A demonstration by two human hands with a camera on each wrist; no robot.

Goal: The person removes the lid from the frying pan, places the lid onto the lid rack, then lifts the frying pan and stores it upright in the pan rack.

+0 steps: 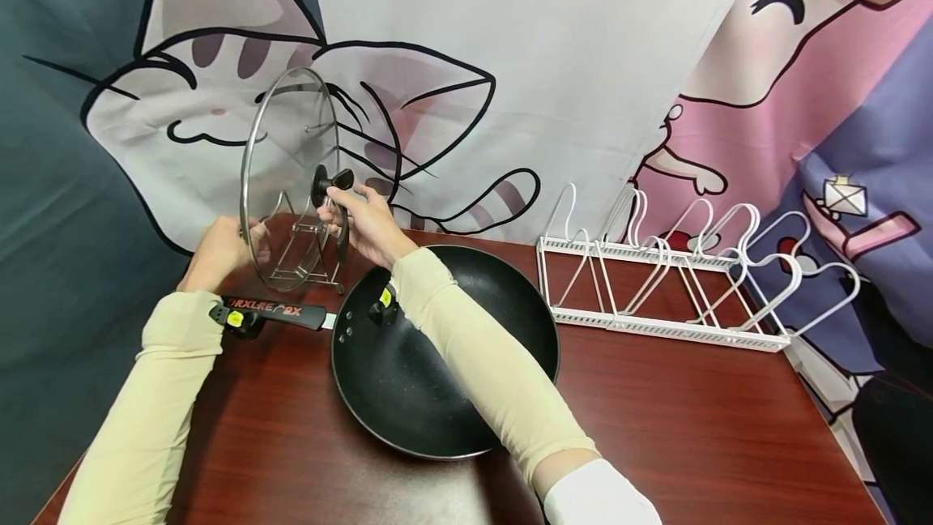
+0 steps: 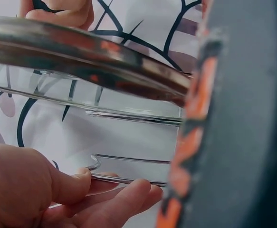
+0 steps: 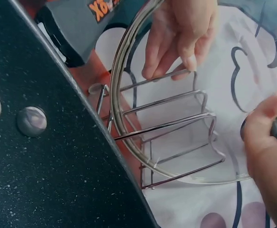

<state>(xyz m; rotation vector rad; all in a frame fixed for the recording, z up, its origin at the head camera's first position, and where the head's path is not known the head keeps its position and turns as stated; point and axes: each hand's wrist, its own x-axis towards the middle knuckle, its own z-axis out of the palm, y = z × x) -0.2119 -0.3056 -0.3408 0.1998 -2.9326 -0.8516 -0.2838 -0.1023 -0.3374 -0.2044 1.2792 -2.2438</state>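
My right hand [image 1: 368, 225] grips the black knob [image 1: 321, 185] of a glass lid [image 1: 291, 136] with a steel rim, held on edge. The lid stands upright at the small wire lid rack [image 3: 162, 100], its lower edge among the wires. With thumb and fingers my left hand [image 2: 81, 190] pinches an end wire of that rack; in the head view, the lid's rim partly covers this hand [image 1: 222, 249]. Close in front lies a black frying pan [image 1: 430, 379], its lettered handle [image 1: 273, 311] pointing left below my left hand. My right forearm crosses above the pan.
A long white rack [image 1: 663, 335] with several curved loops stands on the right of the reddish-brown table [image 1: 656, 420]. Behind the table hangs a cloth [image 1: 583, 47] with cartoon animals. A dark object [image 1: 892, 420] shows past the table's right edge.
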